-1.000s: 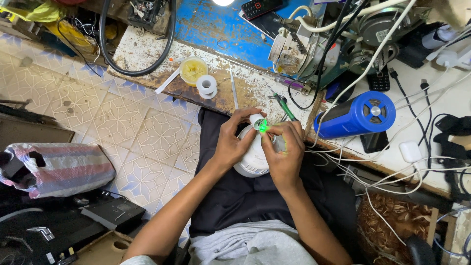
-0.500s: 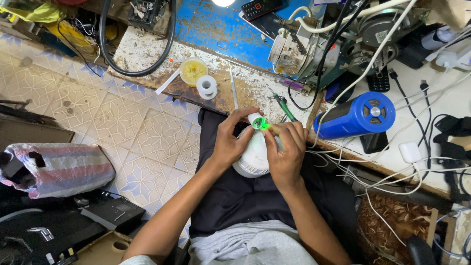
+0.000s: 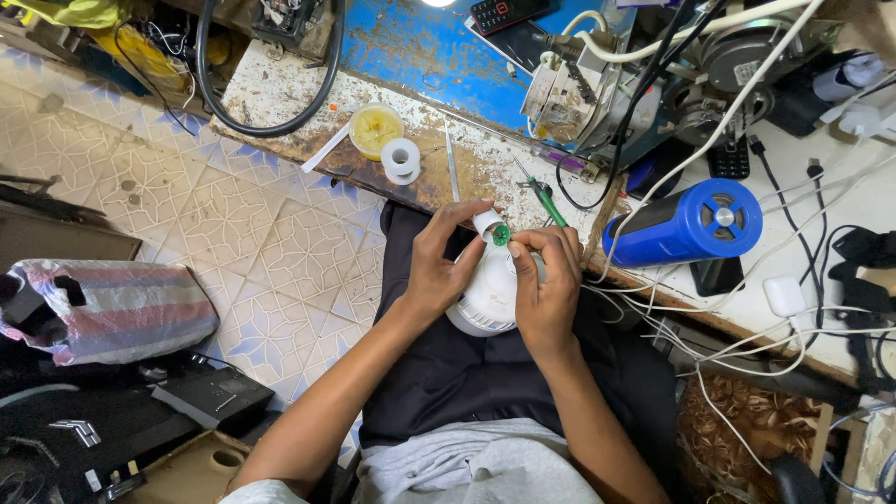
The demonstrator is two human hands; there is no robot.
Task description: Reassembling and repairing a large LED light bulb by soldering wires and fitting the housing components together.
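The worn, paint-stained worktop [image 3: 308, 103] stands over a patterned tile floor [image 3: 224, 233]. At its front edge lie a white tape roll [image 3: 401, 160], a yellow round tin [image 3: 374, 129] and a blue cylinder speaker [image 3: 696, 222] among white cables [image 3: 747, 336]. Over the lap, the left hand [image 3: 437, 271] and right hand [image 3: 547, 289] have fingers closed around a white plastic bulb housing [image 3: 490, 291] with a small green part [image 3: 501, 235].

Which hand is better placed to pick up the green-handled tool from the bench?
Probably the right hand. The green-handled tool lies just above its fingers, while the left hand is farther away and cradles the white bulb.
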